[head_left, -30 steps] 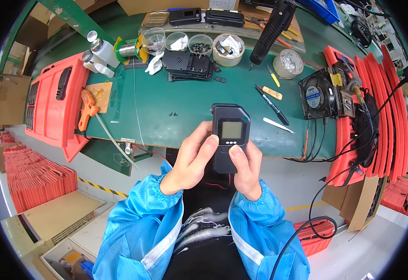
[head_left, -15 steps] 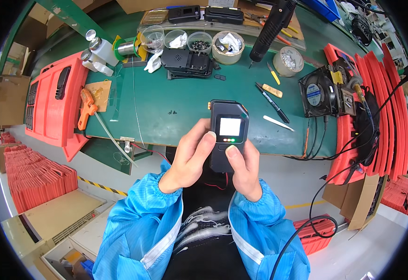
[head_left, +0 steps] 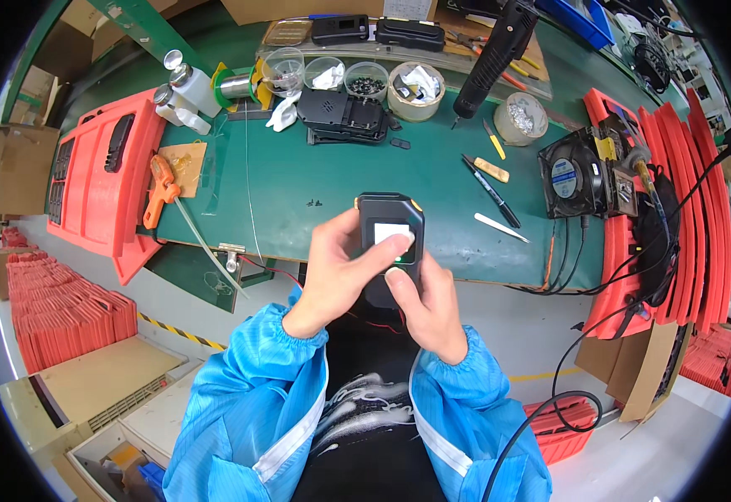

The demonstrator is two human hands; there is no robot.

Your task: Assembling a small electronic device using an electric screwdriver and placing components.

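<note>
A black handheld device (head_left: 392,211) with a lit white screen and a green light is held over the bench's front edge. My left hand (head_left: 338,272) grips its left side, with the thumb lying across the lower part of the screen. My right hand (head_left: 426,305) wraps round the lower right of the same device, its thumb just below the screen. Both hands are closed on it. A thin red wire (head_left: 379,325) shows beneath the device; where it joins is hidden.
The green bench (head_left: 273,201) holds a marker (head_left: 492,192), white tweezers (head_left: 502,227), a craft knife (head_left: 494,140) and stacked black housings (head_left: 342,115). An electric screwdriver (head_left: 496,63) hangs at the back. An orange glue gun (head_left: 161,191) lies left; a fan (head_left: 568,176) stands right beside red trays (head_left: 675,192).
The device has shifted slightly left and tilted. My left thumb has moved from the screen's lower left edge onto the screen. The view has shifted a little.
</note>
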